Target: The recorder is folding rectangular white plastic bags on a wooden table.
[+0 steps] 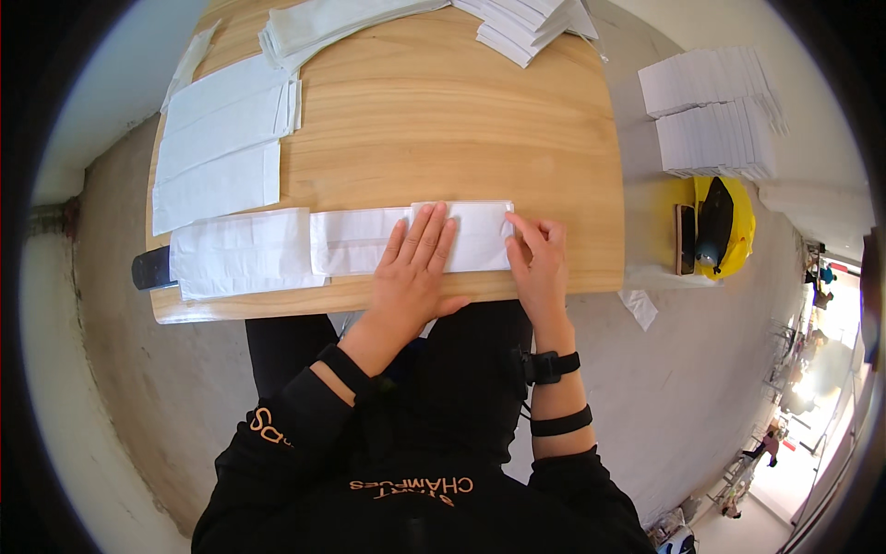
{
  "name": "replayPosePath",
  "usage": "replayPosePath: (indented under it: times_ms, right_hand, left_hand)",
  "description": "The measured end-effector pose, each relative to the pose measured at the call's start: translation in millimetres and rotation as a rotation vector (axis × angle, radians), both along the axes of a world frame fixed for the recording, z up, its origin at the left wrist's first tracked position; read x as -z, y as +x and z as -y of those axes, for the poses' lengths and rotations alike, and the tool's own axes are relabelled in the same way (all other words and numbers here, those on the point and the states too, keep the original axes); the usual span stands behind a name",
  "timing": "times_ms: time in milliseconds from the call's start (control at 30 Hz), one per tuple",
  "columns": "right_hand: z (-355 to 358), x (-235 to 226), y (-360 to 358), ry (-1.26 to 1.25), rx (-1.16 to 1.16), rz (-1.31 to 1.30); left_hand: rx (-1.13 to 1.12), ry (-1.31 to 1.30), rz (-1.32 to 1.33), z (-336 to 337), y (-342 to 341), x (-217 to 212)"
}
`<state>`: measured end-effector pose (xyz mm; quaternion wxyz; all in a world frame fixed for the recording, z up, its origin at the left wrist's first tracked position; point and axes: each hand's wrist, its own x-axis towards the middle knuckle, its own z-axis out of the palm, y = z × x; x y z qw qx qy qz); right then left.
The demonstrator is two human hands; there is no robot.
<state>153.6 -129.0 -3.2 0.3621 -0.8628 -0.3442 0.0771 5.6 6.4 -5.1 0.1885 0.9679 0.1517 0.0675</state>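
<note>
On the near edge of the wooden table (461, 111) lies a long, flat white piece of paper, apparently a paper bag (482, 237), with its right part folded over. My left hand (411, 268) rests flat on it, fingers stretched out. At its right end, my right hand (538, 254) has thumb and index finger closed on the edge; the other fingers curl in. To the left, a pile of the same flat white bags (242, 251) lies in line with it, partly over a dark object (151, 269). What is under my left palm is hidden.
More flat white bags (221, 138) lie at the table's left, with further stacks (341, 28) and folded white papers (531, 28) along the far edge. Right of the table stand folded white stacks (712, 137) and a yellow container (741, 231). A white scrap (639, 308) is on the floor.
</note>
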Motion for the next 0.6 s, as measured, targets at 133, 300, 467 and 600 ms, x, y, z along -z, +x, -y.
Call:
replayPosePath:
  times_ms: [133,300,467,600]
  right_hand:
    - [0.2,-2.4,-0.3,0.008,0.003,-0.051]
    - [-15.4,-1.2,-10.0,0.022,-0.040,0.016]
    - [-61.7,-2.0,-34.6,0.099,-0.120,0.126]
    - [-78.2,18.8,-33.3,-0.114,-0.078,0.270]
  left_hand:
    - [0.028,0.002,0.000,-1.7,-0.8,0.3]
    - [0.015,0.031,-0.084,-4.0,-4.2,1.6]
    - [-0.008,0.032,0.042,3.0,-0.3,12.3]
    - [0.009,0.018,0.026,2.6,-2.7,12.2]
